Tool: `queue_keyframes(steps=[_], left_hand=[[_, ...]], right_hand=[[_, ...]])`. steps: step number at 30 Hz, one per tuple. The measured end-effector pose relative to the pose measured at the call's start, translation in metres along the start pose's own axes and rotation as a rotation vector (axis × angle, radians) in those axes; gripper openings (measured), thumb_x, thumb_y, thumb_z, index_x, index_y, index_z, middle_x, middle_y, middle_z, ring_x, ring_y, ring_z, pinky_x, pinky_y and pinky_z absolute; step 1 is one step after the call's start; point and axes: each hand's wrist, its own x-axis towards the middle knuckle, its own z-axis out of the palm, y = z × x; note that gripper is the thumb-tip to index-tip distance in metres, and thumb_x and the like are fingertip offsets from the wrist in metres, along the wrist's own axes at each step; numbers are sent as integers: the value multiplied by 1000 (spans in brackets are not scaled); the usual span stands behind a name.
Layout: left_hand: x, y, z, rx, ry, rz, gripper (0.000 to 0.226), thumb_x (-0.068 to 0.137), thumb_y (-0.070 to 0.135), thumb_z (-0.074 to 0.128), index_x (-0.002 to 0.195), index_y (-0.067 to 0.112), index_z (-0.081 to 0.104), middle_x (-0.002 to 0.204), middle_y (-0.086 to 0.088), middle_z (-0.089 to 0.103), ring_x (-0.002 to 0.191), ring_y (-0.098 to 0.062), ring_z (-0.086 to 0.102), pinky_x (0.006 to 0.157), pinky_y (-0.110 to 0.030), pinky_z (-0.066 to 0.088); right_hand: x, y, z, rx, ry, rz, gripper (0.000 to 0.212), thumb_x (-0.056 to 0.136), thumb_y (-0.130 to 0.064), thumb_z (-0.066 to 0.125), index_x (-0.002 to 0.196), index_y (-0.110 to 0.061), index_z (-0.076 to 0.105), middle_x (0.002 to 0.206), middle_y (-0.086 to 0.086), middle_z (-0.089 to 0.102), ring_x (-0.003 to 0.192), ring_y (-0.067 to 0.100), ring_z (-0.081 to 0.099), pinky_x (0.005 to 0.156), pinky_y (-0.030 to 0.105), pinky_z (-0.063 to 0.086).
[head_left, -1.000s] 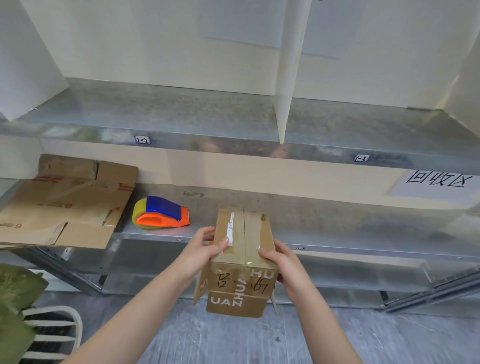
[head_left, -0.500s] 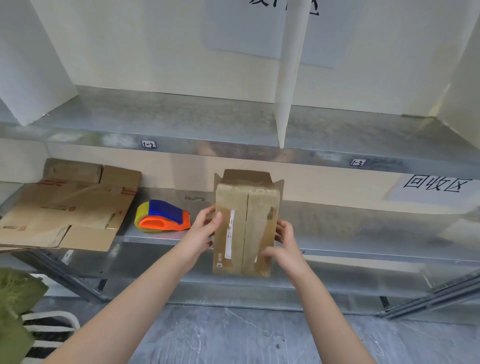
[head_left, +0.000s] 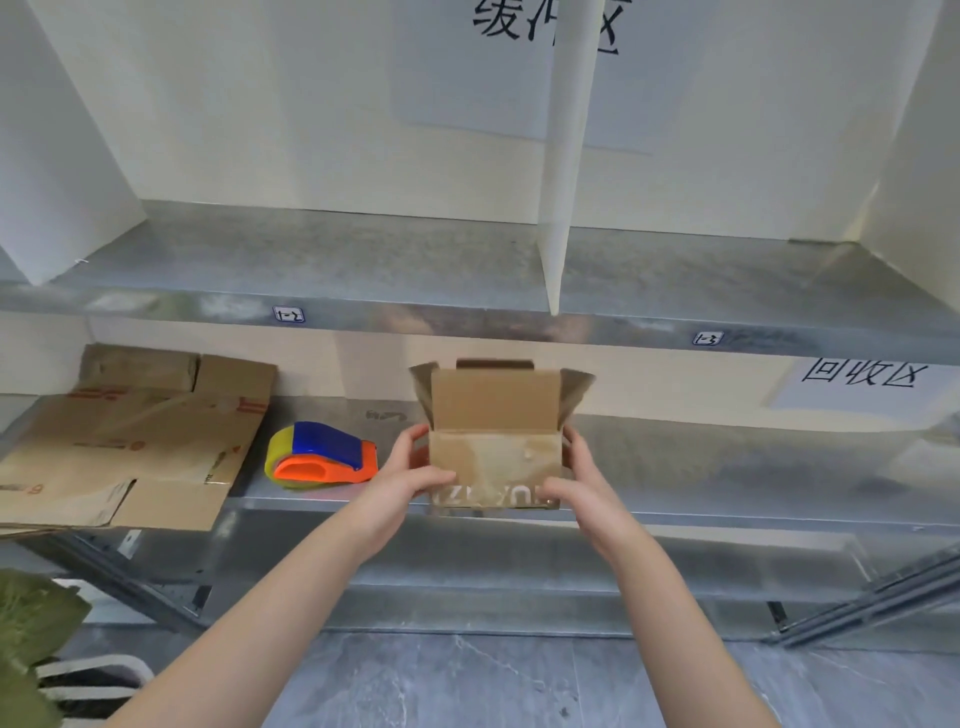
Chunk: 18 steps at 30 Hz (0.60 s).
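Observation:
A small brown cardboard box (head_left: 496, 457) stands at the front edge of the lower metal shelf (head_left: 727, 499), its top flaps standing open. My left hand (head_left: 410, 473) grips its left side with the thumb on the front face. My right hand (head_left: 576, 478) grips its right side the same way. White lettering low on the front face is blurred and partly covered by my fingers.
An orange, blue and yellow tape dispenser (head_left: 322, 456) lies just left of the box. Flattened cardboard (head_left: 124, 441) lies further left on the same shelf. The upper shelf (head_left: 363, 260) has a white divider (head_left: 563, 156). A green object (head_left: 31, 649) is at lower left.
The box went from low in front of the shelf, taped bottom up, to upright with flaps open at the shelf's front edge. Both hands stayed on its sides.

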Motion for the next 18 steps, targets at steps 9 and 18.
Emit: queue_keyframes(steps=[9, 18], left_hand=[[5, -38, -8, 209, 63, -22, 86, 78, 12, 79, 141, 35, 26, 135, 13, 49, 126, -7, 45, 109, -37, 38], [23, -117, -23, 294, 68, -51, 78, 83, 6, 73, 141, 30, 27, 132, 12, 52, 125, -12, 49, 98, -19, 42]], right_hand=[[15, 43, 9, -211, 151, -68, 84, 75, -18, 83, 139, -26, 30, 130, -14, 49, 123, 5, 46, 105, 28, 39], [40, 127, 28, -204, 169, -87, 79, 80, -1, 74, 141, -28, 32, 133, -13, 55, 122, -3, 52, 104, 28, 45]])
